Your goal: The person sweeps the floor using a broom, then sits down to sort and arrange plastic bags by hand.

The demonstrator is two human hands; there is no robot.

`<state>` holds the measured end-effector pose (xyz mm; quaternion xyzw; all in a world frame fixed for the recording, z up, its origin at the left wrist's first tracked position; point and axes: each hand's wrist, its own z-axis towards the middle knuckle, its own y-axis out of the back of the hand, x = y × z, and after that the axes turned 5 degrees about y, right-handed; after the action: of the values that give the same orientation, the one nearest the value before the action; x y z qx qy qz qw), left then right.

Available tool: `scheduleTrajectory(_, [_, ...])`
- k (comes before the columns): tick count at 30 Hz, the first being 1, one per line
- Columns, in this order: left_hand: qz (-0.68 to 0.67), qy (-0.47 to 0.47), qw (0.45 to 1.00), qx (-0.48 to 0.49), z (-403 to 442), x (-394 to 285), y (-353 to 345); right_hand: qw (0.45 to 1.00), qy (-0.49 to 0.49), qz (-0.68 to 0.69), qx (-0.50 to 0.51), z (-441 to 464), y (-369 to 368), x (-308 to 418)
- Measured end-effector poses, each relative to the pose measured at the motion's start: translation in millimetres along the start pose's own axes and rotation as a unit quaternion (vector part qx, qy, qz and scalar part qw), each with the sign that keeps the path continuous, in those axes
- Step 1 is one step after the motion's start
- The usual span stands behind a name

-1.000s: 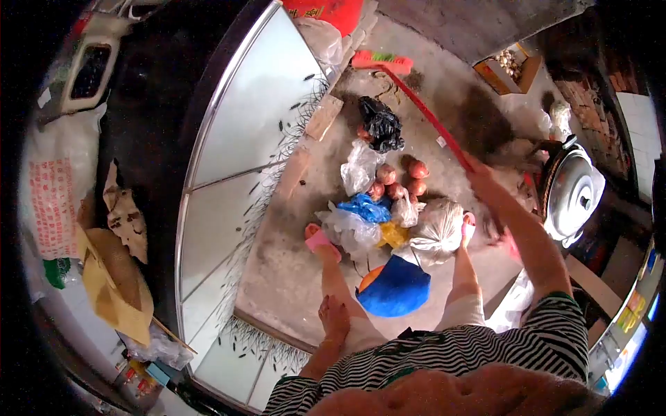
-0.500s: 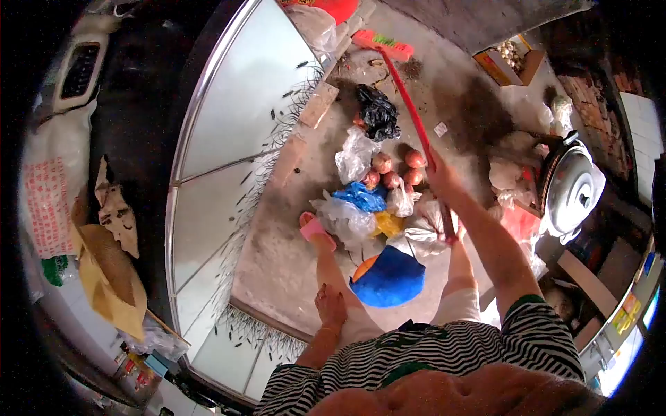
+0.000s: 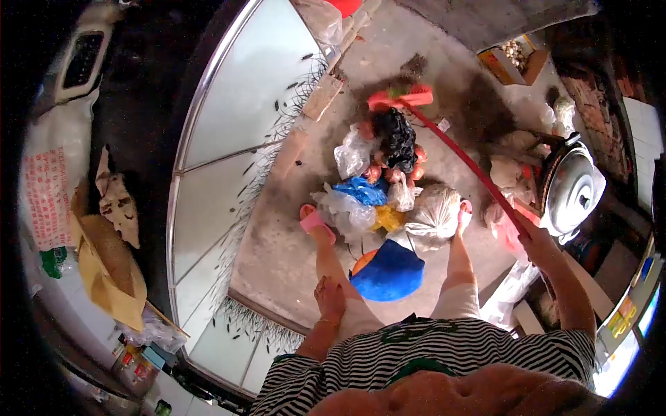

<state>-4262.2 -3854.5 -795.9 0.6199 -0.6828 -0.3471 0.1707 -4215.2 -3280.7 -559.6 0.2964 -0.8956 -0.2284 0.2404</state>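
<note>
My right hand (image 3: 539, 243) is wrapped round the handle of a red broom (image 3: 466, 158), whose head rests at the upper middle of the floor, touching a black plastic bag (image 3: 395, 139). Red onions (image 3: 418, 172) lie partly hidden beside that bag. Below them are a clear bag (image 3: 354, 154), a blue bag (image 3: 362, 191), a yellow bag (image 3: 388, 218) and a full whitish bag (image 3: 436, 213). My left hand (image 3: 330, 298) lies on my left knee with its fingers apart, holding nothing.
A blue cloth (image 3: 392, 272) covers something orange between my legs. To the right stands a pot with a silver lid (image 3: 577, 194). An open cardboard box (image 3: 513, 64) sits at the upper right. White tiled panels (image 3: 243, 90) border the floor on the left.
The broom head has come down from the far floor to the black bag, which has shifted toward the onions. My right hand has moved right and nearer my body. My left hand stays on the knee.
</note>
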Motion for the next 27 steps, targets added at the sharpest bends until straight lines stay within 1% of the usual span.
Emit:
scheduleTrajectory(1, [0.010, -0.032, 0.999, -0.038, -5, 6, -7, 1.000, 0.010, -0.003, -0.027, -3, 5, -3])
scheduleTrajectory(2, [0.017, -0.024, 0.999, -0.036, -7, 13, -18, 0.998, 0.024, -0.010, -0.054, -3, 8, -4])
scheduleTrajectory(3, [0.024, -0.017, 0.999, -0.036, -4, 18, -30, 0.994, 0.060, -0.024, -0.092, 6, 7, -5])
scheduleTrajectory(6, [0.027, -0.017, 0.999, -0.030, -1, 18, -31, 0.944, 0.214, -0.089, -0.235, 78, -13, 10])
scheduleTrajectory(7, [0.025, -0.019, 0.999, -0.025, -1, 16, -28, 0.950, 0.191, -0.056, -0.241, 110, -23, 25])
scheduleTrajectory(8, [0.020, -0.016, 0.999, -0.019, -2, 15, -28, 0.968, 0.113, 0.025, -0.222, 141, -32, 41])
scheduleTrajectory(9, [0.014, -0.013, 1.000, -0.013, -3, 15, -27, 0.973, 0.032, 0.107, -0.200, 165, -41, 53])
scheduleTrajectory(11, [0.012, -0.008, 1.000, 0.011, -1, 17, -27, 0.971, 0.021, 0.112, -0.210, 199, -55, 66])
scheduleTrajectory(13, [0.017, 0.000, 0.999, 0.050, 3, 21, -29, 0.972, 0.019, 0.114, -0.206, 212, -72, 55])
scheduleTrajectory(14, [0.005, -0.010, 1.000, 0.011, 0, 19, -27, 0.974, 0.022, 0.111, -0.197, 210, -74, 39])
scheduleTrajectory(16, [-0.021, -0.030, 0.997, -0.064, -10, 12, -21, 0.971, 0.103, -0.013, -0.215, 192, -65, 7])
scheduleTrajectory(18, [0.015, -0.002, 1.000, 0.001, -3, 9, -19, 0.990, 0.074, -0.011, -0.117, 123, -10, 36])
scheduleTrajectory(19, [0.033, 0.013, 0.999, 0.035, -2, 9, -18, 0.987, 0.126, -0.027, -0.092, 103, 3, 17])
scheduleTrajectory(21, [0.024, -0.011, 1.000, -0.002, -3, 11, -19, 0.952, 0.226, -0.129, -0.159, 74, 17, 19])
scheduleTrajectory(22, [0.019, -0.023, 0.999, -0.020, -4, 10, -20, 0.940, 0.257, -0.137, -0.175, 73, 20, 17])
scheduleTrajectory(23, [0.019, -0.030, 0.999, -0.018, -5, 10, -20, 0.927, 0.288, -0.145, -0.192, 72, 22, 15])
scheduleTrajectory(24, [0.019, -0.036, 0.999, -0.016, -5, 11, -19, 0.928, 0.300, -0.110, -0.193, 84, 25, 11])
scheduleTrajectory(26, [-0.005, -0.035, 0.999, -0.029, -5, 6, -15, 0.967, 0.211, -0.021, -0.144, 110, 37, 17])
scheduleTrajectory(27, [-0.029, -0.027, 0.998, -0.043, -6, 2, -14, 0.990, 0.106, 0.033, -0.089, 127, 41, 24])
